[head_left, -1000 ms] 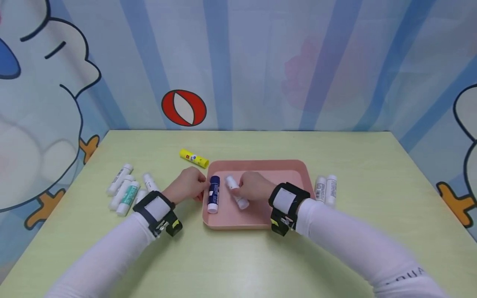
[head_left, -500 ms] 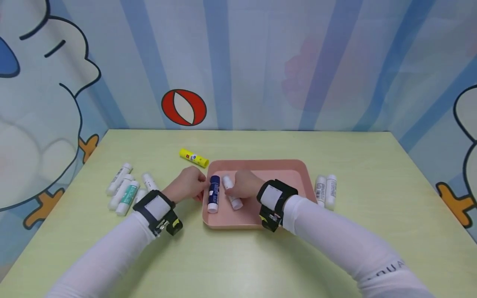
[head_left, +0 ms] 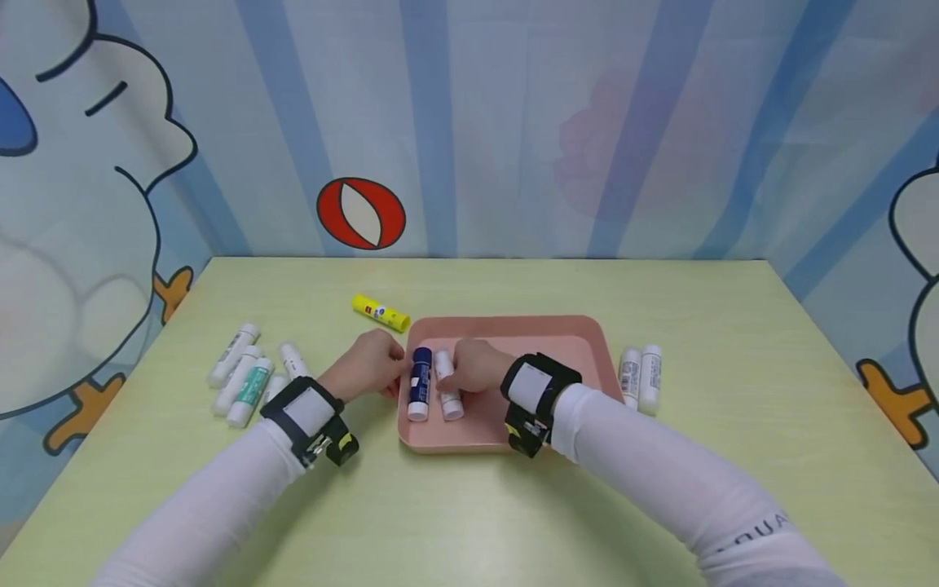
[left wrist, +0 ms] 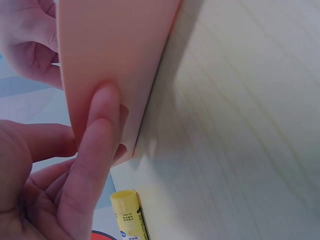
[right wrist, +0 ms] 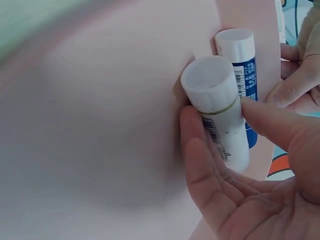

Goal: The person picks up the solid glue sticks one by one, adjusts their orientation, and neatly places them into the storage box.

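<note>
My right hand (head_left: 480,366) holds a white glue stick (head_left: 449,399) between thumb and fingers, low inside the pink tray (head_left: 543,326). Just left of it lies a dark blue glue stick (head_left: 421,379) with a white end, roughly parallel. In the right wrist view the white stick (right wrist: 225,135) partly covers the blue one (right wrist: 250,85). At the tray's left side my left hand (head_left: 369,364) pinches the rim, with a finger (left wrist: 95,145) pressed along the outer wall in the left wrist view.
A yellow glue stick (head_left: 381,313) lies behind the tray's left corner. Several white glue sticks, one with a green label (head_left: 251,393), lie at the left, partly behind the left wrist. Two white sticks (head_left: 641,379) lie right of the tray. A printed curtain (head_left: 499,122) backs the table.
The right hand has moved left with the white glue stick, bringing it closer to the blue one and turning it nearly parallel. The left hand has stayed on the tray rim.
</note>
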Tool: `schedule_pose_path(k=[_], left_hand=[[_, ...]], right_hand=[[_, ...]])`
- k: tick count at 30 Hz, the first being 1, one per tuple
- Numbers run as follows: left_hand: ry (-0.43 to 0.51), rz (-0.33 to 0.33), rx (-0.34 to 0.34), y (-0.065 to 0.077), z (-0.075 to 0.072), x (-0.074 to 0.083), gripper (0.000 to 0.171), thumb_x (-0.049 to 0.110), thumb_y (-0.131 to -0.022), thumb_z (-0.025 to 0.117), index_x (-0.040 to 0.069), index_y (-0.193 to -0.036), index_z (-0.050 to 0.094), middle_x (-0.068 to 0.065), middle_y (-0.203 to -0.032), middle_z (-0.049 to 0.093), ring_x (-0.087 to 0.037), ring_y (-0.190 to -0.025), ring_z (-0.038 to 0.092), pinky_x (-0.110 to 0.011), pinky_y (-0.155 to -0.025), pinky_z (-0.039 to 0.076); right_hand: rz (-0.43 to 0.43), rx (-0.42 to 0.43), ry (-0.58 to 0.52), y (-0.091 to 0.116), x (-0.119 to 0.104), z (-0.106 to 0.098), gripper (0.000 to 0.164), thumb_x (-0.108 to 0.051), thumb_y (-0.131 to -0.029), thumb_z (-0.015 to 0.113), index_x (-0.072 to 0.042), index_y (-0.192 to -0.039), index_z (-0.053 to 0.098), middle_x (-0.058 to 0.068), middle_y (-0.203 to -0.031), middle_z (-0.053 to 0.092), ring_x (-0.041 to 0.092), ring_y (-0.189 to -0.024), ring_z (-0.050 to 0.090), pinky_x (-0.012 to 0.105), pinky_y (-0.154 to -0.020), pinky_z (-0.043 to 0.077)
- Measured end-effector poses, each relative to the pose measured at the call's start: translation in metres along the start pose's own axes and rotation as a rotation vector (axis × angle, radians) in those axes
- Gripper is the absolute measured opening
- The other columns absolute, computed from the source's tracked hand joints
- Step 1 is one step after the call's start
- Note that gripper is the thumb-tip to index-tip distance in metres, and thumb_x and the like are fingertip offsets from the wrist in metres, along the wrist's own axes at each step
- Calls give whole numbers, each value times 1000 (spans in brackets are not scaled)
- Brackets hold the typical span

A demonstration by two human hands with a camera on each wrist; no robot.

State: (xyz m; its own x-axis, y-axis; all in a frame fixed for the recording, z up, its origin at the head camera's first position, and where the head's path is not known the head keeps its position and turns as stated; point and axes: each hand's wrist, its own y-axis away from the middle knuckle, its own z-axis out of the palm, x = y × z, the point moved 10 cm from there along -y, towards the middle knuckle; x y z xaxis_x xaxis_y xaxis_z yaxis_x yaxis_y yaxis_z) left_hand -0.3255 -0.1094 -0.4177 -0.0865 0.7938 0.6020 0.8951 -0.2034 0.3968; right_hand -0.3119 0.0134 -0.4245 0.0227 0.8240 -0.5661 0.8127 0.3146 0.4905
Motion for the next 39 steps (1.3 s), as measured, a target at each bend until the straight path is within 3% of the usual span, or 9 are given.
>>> schedule_pose_path(k=[11, 16, 22, 29, 34, 39], left_hand=[[-1, 26, 0, 2, 0, 2, 22, 10, -98, 57, -6, -108, 69, -8, -72, 67, -16, -60, 63, -26, -56, 53], [2, 23, 3, 2, -1, 2, 22, 9, -98, 57, -7, -107, 68, -8, -72, 67, -16, -60, 63, -26, -56, 53], [0, 4, 3, 3, -1, 2, 22, 10, -98, 57, -7, -109, 68, -9, -73, 67, -17, -61, 64, -26, -57, 53], [-12, 13, 7, 3, 0, 2, 21, 10, -98, 58, -6, -104, 69, -8, -72, 67, -16, -60, 64, -26, -56, 53], [-15, 26, 13, 4, 0, 4, 21, 10, -97, 57, -6, -103, 70, -7, -70, 66, -16, -59, 63, -26, -55, 52], [-14, 34, 15, 4, -1, 4, 20, 10, -97, 58, -6, -102, 70, -7, -69, 66, -16, -58, 63, -26, -55, 53]], right_hand=[[-46, -56, -55, 3, -5, 2, 23, -15, -90, 70, 0, -104, 60, 8, -87, 62, 18, -75, 60, 24, -64, 47], [-70, -66, -56, 7, -9, 2, 18, -13, -91, 69, 3, -99, 63, 8, -85, 66, 18, -75, 63, 26, -69, 52], [-72, -84, 10, 9, -8, -5, 20, -20, -96, 62, 0, -96, 64, 7, -86, 67, 19, -79, 61, 27, -71, 48], [-135, -122, -101, 27, 9, -34, 54, -31, -99, 55, 1, -141, 43, 9, -109, 66, 21, -100, 62, 38, -90, 48], [-175, -64, -157, 48, 24, -65, 55, -28, -99, 56, 1, -143, 40, 16, -126, 58, 28, -109, 60, 45, -93, 47], [-212, 8, -189, 66, 47, -99, 55, -23, -99, 57, 4, -143, 37, 22, -133, 52, 32, -115, 57, 48, -95, 45]])
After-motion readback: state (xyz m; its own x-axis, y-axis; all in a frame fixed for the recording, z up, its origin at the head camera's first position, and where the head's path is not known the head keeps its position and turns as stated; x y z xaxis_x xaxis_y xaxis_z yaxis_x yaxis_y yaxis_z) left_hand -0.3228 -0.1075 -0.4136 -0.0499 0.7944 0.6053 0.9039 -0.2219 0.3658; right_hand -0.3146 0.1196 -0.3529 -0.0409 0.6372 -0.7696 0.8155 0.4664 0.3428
